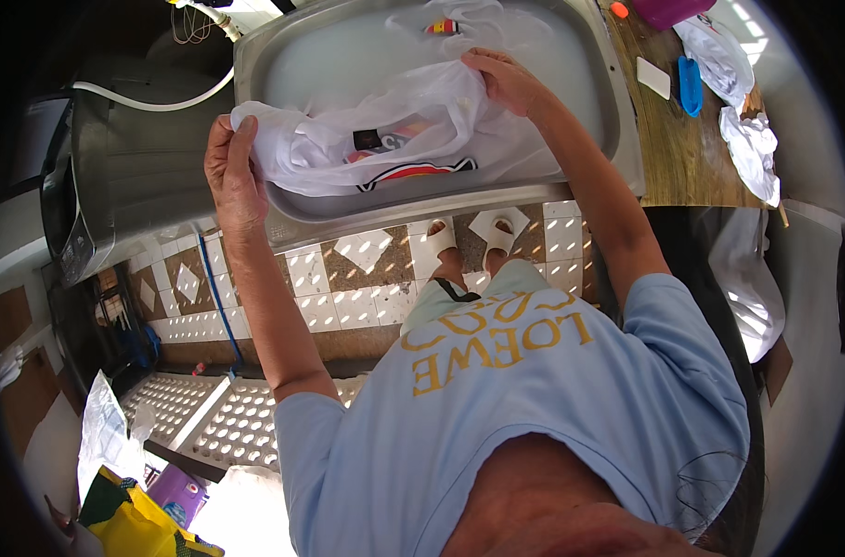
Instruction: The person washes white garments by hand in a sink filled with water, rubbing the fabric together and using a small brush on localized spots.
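Note:
A thin, wet white shirt [302,153] is stretched between my two hands over a metal sink [617,153] of cloudy water. A black label and a coloured print with a red and black edge show on it. My left hand [235,176] pinches the shirt near the sink's left rim, thumb on top. Farther to the right, my right hand [510,84] has its fingers closed on the cloth's upper edge. The shirt's lower folds hang into the basin. Behind it, more white cloth with a red and yellow patch [443,27] lies in the water.
On the wooden counter [691,162] at right lie a blue brush-like object [690,85], a white bar [653,78] and crumpled white cloths [749,153]. A dark grey appliance [144,158] stands left of the sink, with a white hose [153,106] across it.

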`<state>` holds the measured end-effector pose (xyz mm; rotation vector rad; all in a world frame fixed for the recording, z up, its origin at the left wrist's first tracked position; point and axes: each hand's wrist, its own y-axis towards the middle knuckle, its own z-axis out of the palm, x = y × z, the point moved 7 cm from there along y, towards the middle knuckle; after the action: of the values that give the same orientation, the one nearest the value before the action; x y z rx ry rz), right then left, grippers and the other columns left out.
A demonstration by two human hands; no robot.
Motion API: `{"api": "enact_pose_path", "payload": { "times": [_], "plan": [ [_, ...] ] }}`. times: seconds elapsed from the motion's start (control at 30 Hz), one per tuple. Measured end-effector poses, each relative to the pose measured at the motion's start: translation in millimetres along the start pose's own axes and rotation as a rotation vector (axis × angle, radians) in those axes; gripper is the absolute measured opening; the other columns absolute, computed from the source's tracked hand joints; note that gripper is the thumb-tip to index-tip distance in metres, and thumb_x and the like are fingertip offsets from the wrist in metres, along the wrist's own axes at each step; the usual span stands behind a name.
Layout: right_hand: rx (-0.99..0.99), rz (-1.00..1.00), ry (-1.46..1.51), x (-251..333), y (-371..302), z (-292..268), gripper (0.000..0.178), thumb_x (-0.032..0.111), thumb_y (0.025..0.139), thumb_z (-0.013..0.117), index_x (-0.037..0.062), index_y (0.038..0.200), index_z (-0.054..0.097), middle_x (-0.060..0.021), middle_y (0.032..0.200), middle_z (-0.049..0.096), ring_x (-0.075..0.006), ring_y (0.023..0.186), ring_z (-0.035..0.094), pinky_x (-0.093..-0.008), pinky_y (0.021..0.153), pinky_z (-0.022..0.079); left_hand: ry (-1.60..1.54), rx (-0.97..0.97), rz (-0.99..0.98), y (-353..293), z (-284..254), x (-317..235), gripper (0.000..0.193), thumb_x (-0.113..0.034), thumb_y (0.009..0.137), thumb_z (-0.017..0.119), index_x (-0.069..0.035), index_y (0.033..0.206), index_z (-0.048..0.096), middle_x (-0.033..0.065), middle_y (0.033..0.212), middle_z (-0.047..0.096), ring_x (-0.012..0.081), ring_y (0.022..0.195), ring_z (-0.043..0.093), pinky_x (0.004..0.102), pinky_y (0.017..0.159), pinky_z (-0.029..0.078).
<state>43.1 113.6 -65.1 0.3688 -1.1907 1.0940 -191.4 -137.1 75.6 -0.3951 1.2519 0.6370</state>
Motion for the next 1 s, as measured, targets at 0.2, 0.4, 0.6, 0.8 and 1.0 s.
{"api": "enact_pose_path", "payload": {
  "times": [0.2,0.4,0.6,0.8,1.0],
  "plan": [
    [-0.041,0.292,0.067,-24.1,-29.6,8.9,0.028,0.027,0.091,0.059,0.0064,0.109,0.055,-0.0041,0.107,0.06,-0.0138,0.099,0.058,-0.0319,0.089,0.047,0.777,0.036,0.126,15.6,-4.1,47.6,0.011,-0.012,0.087,0.064,-0.008,0.096,0.06,-0.0006,0.082,0.061,0.0089,0.076,0.055,0.0224,0.068,0.042],
    [0.093,0.103,0.317,-8.6,-33.7,12.6,0.031,0.022,0.094,0.053,0.0069,0.121,0.046,-0.0042,0.111,0.059,-0.0147,0.102,0.059,-0.0335,0.085,0.05,1.015,-0.122,0.417,-25.0,69.3,50.6,0.028,-0.028,0.083,0.068,-0.005,0.099,0.064,0.0108,0.088,0.063,0.0241,0.086,0.058,0.0359,0.079,0.046],
    [0.228,-0.01,0.518,20.4,-35.3,56.7,0.033,0.015,0.093,0.052,0.0074,0.124,0.045,-0.0049,0.114,0.059,-0.0157,0.103,0.06,-0.0328,0.086,0.05,0.107,0.124,-0.503,-32.8,106.8,180.1,0.051,-0.046,0.095,0.048,0.003,0.103,0.063,0.0088,0.099,0.064,0.0164,0.099,0.056,0.0325,0.089,0.042],
    [0.027,-0.09,0.147,17.6,-30.2,11.9,0.038,0.012,0.089,0.058,0.0066,0.126,0.049,-0.005,0.111,0.059,-0.013,0.1,0.057,-0.0298,0.086,0.047,-0.415,0.008,-0.416,-12.3,152.3,165.6,0.042,-0.036,0.097,0.047,0.003,0.108,0.059,0.0102,0.11,0.062,0.0181,0.108,0.055,0.032,0.094,0.041],
    [-0.118,-0.61,-0.642,49.7,-47.3,8.2,0.03,0.009,0.085,0.065,0.0096,0.114,0.061,-0.0006,0.104,0.063,-0.0086,0.092,0.055,-0.0234,0.075,0.042,-0.331,-0.033,-0.485,-11.0,138.9,176.8,0.031,-0.037,0.093,0.057,-0.008,0.085,0.064,0.0005,0.088,0.062,0.008,0.082,0.057,0.0219,0.074,0.045]
  ]
}}
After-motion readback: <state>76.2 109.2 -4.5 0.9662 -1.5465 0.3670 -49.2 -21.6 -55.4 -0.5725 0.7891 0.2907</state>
